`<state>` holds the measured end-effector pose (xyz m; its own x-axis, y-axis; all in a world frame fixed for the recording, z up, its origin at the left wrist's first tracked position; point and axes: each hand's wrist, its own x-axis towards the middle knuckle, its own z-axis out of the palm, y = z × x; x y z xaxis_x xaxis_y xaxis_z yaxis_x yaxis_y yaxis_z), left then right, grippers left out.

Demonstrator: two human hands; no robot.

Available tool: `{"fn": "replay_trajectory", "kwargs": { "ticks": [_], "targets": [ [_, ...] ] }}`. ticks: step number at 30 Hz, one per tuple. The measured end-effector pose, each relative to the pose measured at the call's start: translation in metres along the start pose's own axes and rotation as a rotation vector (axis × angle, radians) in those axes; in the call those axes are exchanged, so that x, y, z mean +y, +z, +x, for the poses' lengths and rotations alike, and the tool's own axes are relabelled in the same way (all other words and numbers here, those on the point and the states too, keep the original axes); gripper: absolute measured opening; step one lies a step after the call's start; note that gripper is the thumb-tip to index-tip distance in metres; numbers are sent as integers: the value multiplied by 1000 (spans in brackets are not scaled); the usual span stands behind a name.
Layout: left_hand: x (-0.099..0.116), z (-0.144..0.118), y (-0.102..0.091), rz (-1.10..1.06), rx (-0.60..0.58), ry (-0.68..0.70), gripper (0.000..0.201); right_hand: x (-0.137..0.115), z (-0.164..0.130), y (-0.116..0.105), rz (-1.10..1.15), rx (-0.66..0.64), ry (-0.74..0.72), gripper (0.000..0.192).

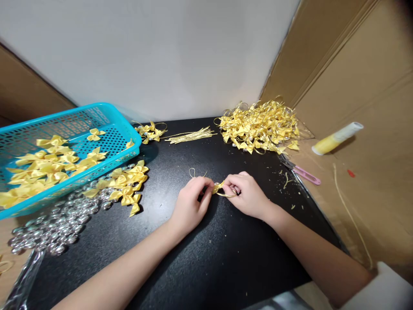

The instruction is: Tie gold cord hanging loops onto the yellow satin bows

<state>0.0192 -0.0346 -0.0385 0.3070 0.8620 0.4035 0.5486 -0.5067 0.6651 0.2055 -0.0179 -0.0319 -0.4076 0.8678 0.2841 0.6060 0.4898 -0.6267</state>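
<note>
My left hand (pixel 190 202) and my right hand (pixel 245 193) meet over the middle of a black mat (pixel 200 258). Between their fingertips they pinch a small yellow ribbon bow (pixel 218 187) with a gold cord; a loop of the cord (pixel 192 173) sticks up behind my left hand and another curves under my right fingers. A small silver bead seems to sit at the bow, too small to be sure.
A turquoise basket (pixel 106 112) of yellow bows stands at the left. Loose bows (pixel 127 185) and silver beads (pixel 54 228) lie beside it. Cut gold cords (pixel 190 136) and a finished bow pile (pixel 261 125) lie at the back. Pink snips (pixel 305 174) and a glue tube (pixel 335 138) rest on cardboard at right.
</note>
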Motion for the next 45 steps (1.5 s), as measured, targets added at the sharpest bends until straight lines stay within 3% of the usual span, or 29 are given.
{"fn": "replay_trajectory", "kwargs": {
  "ticks": [6,14,29,34,37,41,45],
  "targets": [
    [4,-1,-1,82,73,67,16,-7,-2,4,51,93,56,22],
    [4,0,-3,46,124,88,4,-10,-5,8,27,91,-29,23],
    [4,1,-2,-95,173,-168,9,-6,-3,2,-120,91,-247,22],
    [4,3,-2,-110,109,-168,11,-4,-2,2,-228,82,-357,28],
    [3,3,-2,-200,89,-191,10,-2,-3,3,-251,80,-347,25],
    [3,1,3,-487,39,-323,8,-2,-4,3,-238,115,-286,24],
    [2,-3,6,-530,66,-364,8,-8,-5,3,-227,216,-210,15]
  ]
}}
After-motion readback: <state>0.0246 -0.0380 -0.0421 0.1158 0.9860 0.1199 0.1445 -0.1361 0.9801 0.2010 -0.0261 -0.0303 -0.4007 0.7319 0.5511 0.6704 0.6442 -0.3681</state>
